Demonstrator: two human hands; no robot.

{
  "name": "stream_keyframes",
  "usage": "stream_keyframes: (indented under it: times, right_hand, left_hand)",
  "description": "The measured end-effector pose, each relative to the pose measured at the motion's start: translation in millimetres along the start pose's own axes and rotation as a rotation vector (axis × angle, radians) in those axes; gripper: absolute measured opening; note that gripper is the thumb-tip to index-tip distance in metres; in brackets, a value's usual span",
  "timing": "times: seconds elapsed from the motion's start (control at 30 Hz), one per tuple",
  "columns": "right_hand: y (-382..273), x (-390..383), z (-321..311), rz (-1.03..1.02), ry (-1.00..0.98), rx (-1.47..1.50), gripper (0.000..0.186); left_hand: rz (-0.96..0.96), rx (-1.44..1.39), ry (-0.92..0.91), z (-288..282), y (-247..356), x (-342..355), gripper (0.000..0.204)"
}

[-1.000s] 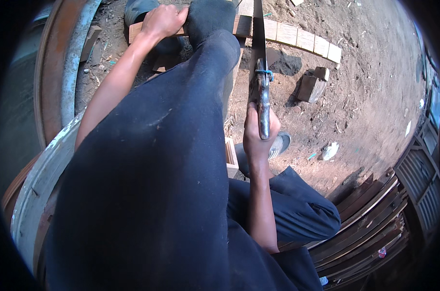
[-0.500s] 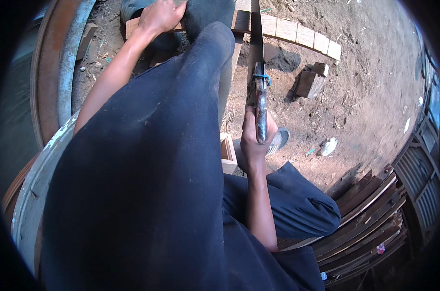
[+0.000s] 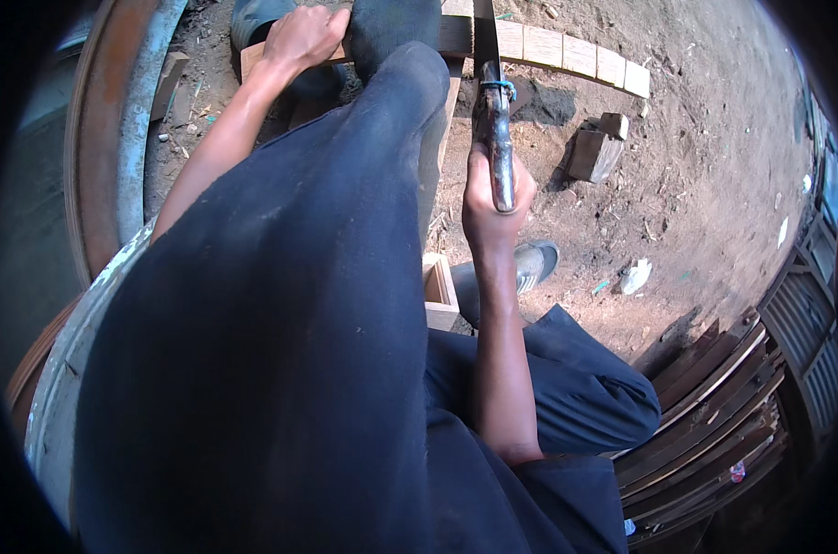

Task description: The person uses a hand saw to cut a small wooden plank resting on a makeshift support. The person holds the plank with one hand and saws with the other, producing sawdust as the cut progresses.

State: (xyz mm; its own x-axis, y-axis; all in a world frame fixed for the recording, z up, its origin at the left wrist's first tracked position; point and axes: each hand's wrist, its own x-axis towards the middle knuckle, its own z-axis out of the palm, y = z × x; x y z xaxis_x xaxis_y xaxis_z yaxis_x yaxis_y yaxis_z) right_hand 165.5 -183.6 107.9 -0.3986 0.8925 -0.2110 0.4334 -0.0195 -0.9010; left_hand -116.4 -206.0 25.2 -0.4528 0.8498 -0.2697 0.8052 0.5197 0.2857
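Observation:
My right hand (image 3: 499,196) is wrapped round the worn handle of a handsaw (image 3: 498,148), which has a blue tie near the blade. The saw's dark blade points away from me and crosses a wooden plank (image 3: 571,54). Lines run across the plank's right part, dividing it into several blocks. Near the plank's left end, my left hand (image 3: 304,39) is closed on it, with the fingertips hidden from sight. A dark-covered foot (image 3: 396,35) presses on the plank between my left hand and the blade. The blade's far end is cut off by the picture's top edge.
Wood blocks (image 3: 596,152) lie on the dirt ground right of the saw. A small wooden box-like frame (image 3: 439,288) stands by my other shoe (image 3: 534,265). Stacked dark boards (image 3: 705,434) fill the lower right. Curved rusty metal (image 3: 105,138) stands at the left.
My right hand has pushed the saw forward, away from me, so more of its blade has passed beyond the plank. My left hand stays in place on the plank.

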Motion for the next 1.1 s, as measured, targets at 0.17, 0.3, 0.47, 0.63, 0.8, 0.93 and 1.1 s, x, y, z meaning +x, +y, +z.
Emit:
stream_keyframes:
  times: [0.17, 0.3, 0.47, 0.63, 0.8, 0.93, 1.1]
  right_hand:
    - [0.2, -48.5, -21.7, 0.052, -0.036, -0.122, 0.009]
    - [3.8, -40.2, -18.9, 0.048, 0.016, -0.075, 0.007]
    - [-3.1, -5.1, -1.0, 0.036, -0.014, -0.036, 0.008]
    - [5.1, -70.1, -23.6, 0.009, -0.002, -0.162, 0.005]
    - [-8.8, 8.3, -0.4, 0.006, 0.010, 0.085, 0.015]
    - [-7.0, -45.7, -21.1, 0.069, -0.004, -0.092, 0.009]
    - [1.3, -34.2, -14.8, 0.066, 0.002, -0.042, 0.009]
  left_hand:
    - [-0.039, -0.123, 0.131, 20.5, -26.2, -0.8, 0.049]
    - [0.090, -0.289, -0.077, -34.4, 9.9, -11.1, 0.048]
    - [-0.035, -0.114, 0.111, 27.1, -28.8, 2.8, 0.049]
    - [-0.051, -0.126, 0.065, 14.2, -23.6, 2.2, 0.052]
    - [-0.064, -0.136, 0.047, 12.2, -12.5, 6.2, 0.052]
    - [-0.095, -0.120, 0.073, 16.9, -24.1, 3.1, 0.052]
    - [-0.088, -0.126, 0.094, 12.9, -7.4, 5.0, 0.049]
